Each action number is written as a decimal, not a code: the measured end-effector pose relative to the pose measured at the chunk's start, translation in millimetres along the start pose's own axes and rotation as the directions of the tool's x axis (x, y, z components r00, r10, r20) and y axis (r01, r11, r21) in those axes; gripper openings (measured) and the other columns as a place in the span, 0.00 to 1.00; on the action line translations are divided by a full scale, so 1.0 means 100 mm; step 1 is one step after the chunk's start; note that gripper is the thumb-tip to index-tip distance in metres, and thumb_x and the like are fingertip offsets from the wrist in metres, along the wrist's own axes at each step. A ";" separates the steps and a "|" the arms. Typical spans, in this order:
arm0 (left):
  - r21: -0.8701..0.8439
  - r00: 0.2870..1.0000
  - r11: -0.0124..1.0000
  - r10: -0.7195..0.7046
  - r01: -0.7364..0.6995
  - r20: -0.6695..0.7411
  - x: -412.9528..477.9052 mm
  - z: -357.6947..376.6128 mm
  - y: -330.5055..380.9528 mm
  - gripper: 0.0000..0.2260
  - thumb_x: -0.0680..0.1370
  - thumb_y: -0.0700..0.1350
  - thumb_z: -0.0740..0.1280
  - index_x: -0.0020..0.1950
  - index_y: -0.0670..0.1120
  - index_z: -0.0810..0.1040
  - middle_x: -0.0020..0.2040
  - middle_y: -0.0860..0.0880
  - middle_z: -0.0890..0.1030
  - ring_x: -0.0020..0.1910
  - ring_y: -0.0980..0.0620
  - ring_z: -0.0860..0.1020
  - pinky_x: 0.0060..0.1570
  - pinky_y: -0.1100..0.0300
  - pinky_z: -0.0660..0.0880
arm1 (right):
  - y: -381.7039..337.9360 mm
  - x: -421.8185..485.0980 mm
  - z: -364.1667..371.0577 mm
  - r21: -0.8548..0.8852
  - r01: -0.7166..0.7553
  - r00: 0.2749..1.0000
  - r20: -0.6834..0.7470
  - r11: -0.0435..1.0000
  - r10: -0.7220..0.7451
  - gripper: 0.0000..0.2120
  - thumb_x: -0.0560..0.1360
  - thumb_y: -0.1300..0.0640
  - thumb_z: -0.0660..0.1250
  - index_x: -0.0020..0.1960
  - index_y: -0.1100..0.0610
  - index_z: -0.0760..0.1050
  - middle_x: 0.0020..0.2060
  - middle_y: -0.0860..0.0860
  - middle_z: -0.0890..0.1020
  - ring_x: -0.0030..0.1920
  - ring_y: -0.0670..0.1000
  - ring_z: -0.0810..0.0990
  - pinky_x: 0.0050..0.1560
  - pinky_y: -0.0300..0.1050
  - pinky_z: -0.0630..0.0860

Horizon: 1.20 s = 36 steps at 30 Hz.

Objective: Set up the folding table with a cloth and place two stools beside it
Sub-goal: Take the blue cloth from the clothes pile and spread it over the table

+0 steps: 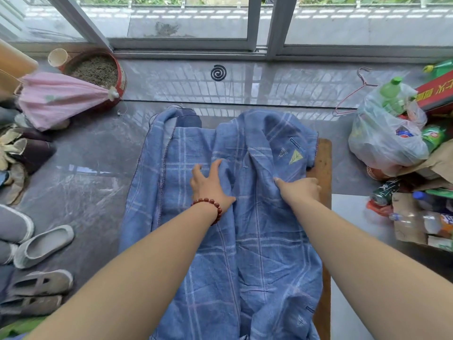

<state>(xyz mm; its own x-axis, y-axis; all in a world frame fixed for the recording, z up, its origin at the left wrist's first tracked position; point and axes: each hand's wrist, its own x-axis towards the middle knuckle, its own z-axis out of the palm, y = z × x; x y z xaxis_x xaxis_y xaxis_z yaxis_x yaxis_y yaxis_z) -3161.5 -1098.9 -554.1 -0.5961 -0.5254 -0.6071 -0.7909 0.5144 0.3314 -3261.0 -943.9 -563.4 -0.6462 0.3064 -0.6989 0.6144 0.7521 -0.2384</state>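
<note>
A blue checked cloth lies rumpled over the wooden table, covering almost all of the top. It hangs down past the table's left edge and bunches in folds toward the far edge, while a narrow strip of bare wood shows along the right edge. A small yellow-green leaf patch on the cloth sits near the far right corner. The left hand, with a red bead bracelet on its wrist, rests near the middle of the table with fingers spread and lying on the cloth, their tips against a raised fold. The right hand is just beside it toward the right edge, its fingers curled and bunching a ridge of the cloth in a tight grip. On the floor beyond the far edge lies a black mosquito coil. A pink umbrella leans against a red tin off to the left, and grey slippers sit nearer. To the right stands a plastic bag of bottles, with a wire hanger beside it.
</note>
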 end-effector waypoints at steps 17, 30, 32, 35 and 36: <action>0.057 0.983 0.995 0.068 -0.079 0.173 -0.11 -0.07 -0.10 0.37 0.74 0.35 0.62 0.75 0.60 0.47 0.35 0.47 0.71 0.29 0.51 0.70 0.27 0.61 0.67 | 0.48 0.06 -0.24 0.199 0.070 0.985 -0.166 0.977 -0.036 0.14 0.80 0.53 0.56 0.59 0.61 0.69 0.58 0.62 0.76 0.57 0.63 0.75 0.49 0.47 0.67; 0.226 0.982 0.971 0.036 -0.078 0.185 -0.12 0.00 0.08 0.32 0.72 0.34 0.62 0.72 0.54 0.57 0.48 0.45 0.74 0.40 0.46 0.75 0.38 0.56 0.72 | 0.58 0.25 -0.69 0.447 0.207 0.874 -0.485 0.870 0.040 0.05 0.76 0.56 0.57 0.49 0.57 0.68 0.44 0.53 0.74 0.41 0.54 0.69 0.34 0.36 0.57; 0.226 0.983 0.969 0.059 -0.098 0.174 -0.11 0.03 0.08 0.30 0.74 0.37 0.62 0.73 0.54 0.56 0.55 0.42 0.74 0.44 0.45 0.75 0.42 0.54 0.73 | 0.63 0.24 -0.67 0.387 0.216 0.903 -0.428 0.897 -0.033 0.11 0.77 0.56 0.58 0.56 0.61 0.70 0.50 0.56 0.77 0.46 0.56 0.73 0.40 0.38 0.61; 0.186 0.981 0.972 0.114 -0.144 0.159 -0.13 0.08 0.05 0.27 0.79 0.48 0.60 0.75 0.54 0.53 0.67 0.41 0.67 0.56 0.40 0.75 0.56 0.50 0.72 | 0.72 0.15 -0.54 0.188 0.272 0.941 -0.258 0.944 -0.220 0.26 0.78 0.54 0.61 0.72 0.64 0.59 0.67 0.61 0.69 0.65 0.60 0.70 0.62 0.47 0.66; 0.160 0.980 0.975 0.128 -0.152 0.151 -0.16 0.09 0.03 0.26 0.80 0.50 0.58 0.76 0.54 0.52 0.68 0.41 0.66 0.58 0.40 0.74 0.58 0.48 0.71 | 0.73 0.10 -0.49 0.141 0.304 0.937 -0.222 0.942 -0.269 0.30 0.78 0.54 0.61 0.74 0.64 0.54 0.71 0.61 0.65 0.69 0.59 0.66 0.66 0.49 0.63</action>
<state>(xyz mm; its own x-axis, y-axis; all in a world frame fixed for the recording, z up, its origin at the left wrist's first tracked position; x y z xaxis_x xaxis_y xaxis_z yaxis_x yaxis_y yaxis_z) -3153.4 -1082.7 -550.2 -0.6648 -0.3465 -0.6618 -0.6583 0.6905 0.2998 -3244.2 -857.4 -554.7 -0.8715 0.2144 -0.4411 0.4463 0.7198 -0.5318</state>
